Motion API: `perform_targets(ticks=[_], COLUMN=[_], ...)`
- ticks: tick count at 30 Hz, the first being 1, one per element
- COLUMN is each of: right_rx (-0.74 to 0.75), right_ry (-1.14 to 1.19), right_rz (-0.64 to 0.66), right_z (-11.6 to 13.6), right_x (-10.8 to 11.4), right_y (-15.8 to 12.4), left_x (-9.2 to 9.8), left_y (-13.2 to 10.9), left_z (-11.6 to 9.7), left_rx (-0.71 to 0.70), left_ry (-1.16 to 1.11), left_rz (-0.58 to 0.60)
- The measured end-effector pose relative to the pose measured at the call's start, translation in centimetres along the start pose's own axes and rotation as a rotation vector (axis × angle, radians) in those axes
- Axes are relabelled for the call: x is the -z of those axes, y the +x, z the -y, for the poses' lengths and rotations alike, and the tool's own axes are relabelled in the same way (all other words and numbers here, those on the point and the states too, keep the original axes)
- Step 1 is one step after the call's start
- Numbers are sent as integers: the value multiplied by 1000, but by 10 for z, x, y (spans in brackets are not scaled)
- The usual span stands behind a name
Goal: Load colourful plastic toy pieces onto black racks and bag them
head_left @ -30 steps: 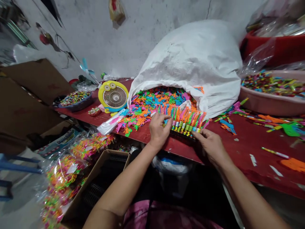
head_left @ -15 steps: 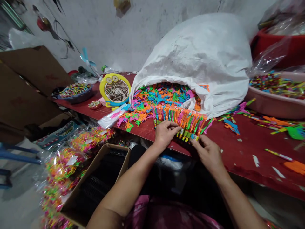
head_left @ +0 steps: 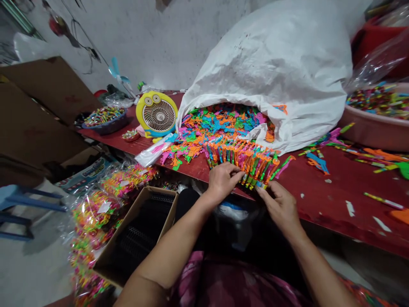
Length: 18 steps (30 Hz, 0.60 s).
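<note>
Row of slim, multicoloured plastic sticks (head_left: 247,155), just beyond the left hand (head_left: 224,181) and right hand (head_left: 279,205): probably light, stiff, best held by the near ends. Orange, green and pink tops rise above patterned ends. The hands, apart, touch its near side; whether they grip cannot be told.

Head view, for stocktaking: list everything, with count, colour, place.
Table: one, red, centre
Sack: one, white, on table
Loose pieces: many, multicoloured, sack mouth
Row of pieces: many, multicoloured, at hands
Fan: one, yellow-blue, left of sack
Basin: one, pink, right
Bowl: one, blue, table's left
Tub: one, red, behind basin
Carton: one, brown, below table
Bagged pieces: several, multicoloured, left of carton
Cardboard: unclear, brown, left
Stool: one, blue, far left
Left hand: one, bare, on row
Right hand: one, bare, row's right end
</note>
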State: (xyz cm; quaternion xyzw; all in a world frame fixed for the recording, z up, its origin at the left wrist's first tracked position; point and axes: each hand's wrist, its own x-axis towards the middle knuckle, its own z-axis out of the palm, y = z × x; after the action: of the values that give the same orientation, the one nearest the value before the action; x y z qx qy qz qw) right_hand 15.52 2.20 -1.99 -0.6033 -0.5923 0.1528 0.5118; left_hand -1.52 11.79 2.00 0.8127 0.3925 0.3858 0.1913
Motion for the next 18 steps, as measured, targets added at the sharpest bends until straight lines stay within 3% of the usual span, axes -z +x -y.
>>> perform_targets(ticks=[8,18], right_rx=[46,85], right_ry=[-125,-226], right_rz=[56,93], right_z=[-15,-17], right_x=[-3,-7], right_y=[-3,3], left_x=[-36,-51], left_y=[-36,-37], left_z=[20,23], left_rx=[-37,2], left_ry=[-98,-189], left_rz=[-238,-291])
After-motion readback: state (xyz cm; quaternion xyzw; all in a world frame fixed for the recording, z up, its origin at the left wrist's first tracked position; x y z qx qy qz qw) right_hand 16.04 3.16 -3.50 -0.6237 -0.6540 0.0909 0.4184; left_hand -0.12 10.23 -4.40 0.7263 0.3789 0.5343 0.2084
